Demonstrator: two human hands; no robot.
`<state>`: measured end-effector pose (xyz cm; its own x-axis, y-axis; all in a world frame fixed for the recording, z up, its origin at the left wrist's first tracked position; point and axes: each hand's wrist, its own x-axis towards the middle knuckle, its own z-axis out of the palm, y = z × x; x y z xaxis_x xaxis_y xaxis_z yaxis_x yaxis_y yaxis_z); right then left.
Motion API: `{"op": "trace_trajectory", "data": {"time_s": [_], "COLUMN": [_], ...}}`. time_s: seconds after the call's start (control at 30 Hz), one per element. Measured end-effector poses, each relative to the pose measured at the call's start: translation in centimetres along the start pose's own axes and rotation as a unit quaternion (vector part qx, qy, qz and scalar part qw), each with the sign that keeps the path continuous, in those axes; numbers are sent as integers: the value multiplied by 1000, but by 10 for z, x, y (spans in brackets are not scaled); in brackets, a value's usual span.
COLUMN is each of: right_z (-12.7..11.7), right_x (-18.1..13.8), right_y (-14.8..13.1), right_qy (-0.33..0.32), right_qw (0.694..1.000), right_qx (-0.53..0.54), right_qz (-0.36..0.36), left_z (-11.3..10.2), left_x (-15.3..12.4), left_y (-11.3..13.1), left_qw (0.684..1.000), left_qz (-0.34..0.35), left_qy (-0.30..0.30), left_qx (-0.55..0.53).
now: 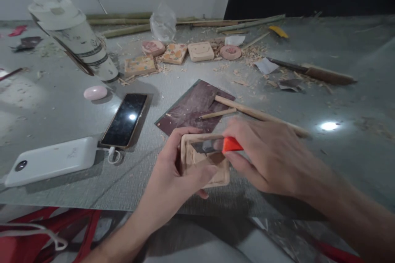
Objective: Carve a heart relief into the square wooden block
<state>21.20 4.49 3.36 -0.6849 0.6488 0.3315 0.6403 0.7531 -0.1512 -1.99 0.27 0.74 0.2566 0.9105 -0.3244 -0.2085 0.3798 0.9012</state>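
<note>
My left hand (169,178) is closed around a small, pale wooden block (222,176) with rounded corners and a raised rim, its thumb lying across the carved face. My right hand (268,158) grips a small knife by its orange-red handle (232,144). The knife's grey blade reaches left over the recessed face of the block; blur hides whether its edge touches the wood. Just beyond both hands lies a dark reddish-brown sheet (185,109), likely sandpaper, with a thin wooden stick (217,114) and a longer wooden-handled tool (259,113) on it.
Carved wooden pieces (200,51) sit among shavings at the back. Bamboo strips (123,29) and a crumpled plastic bag (163,22) lie behind them. To the left are a white tumbler (77,37), a phone (125,120) and a power bank (54,160). A sheathed knife (311,72) rests far right.
</note>
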Motion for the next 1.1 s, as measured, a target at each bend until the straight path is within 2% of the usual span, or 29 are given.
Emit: {"op": "trace_trajectory", "data": {"time_s": [0.13,0.43,0.9,1.1], "right_z": [4,6,7,9], "right_x": [0,-2,-2,-3], "right_y": [-3,-3,-16,-21], "right_qy": [5,23,46,76], "right_qw": [999,998,999,996], "right_qx": [-8,-18,-24,-46], "right_qz": [-42,-54,-15,-9], "left_z": [-2,0,-5,-4], "left_x": [1,2,1,1], "left_y": [0,0,-10,-11], "left_qw": [999,999,998,997], "left_qz": [14,0,22,43], "left_qy": [3,34,42,46], "left_qx": [29,40,38,37]}}
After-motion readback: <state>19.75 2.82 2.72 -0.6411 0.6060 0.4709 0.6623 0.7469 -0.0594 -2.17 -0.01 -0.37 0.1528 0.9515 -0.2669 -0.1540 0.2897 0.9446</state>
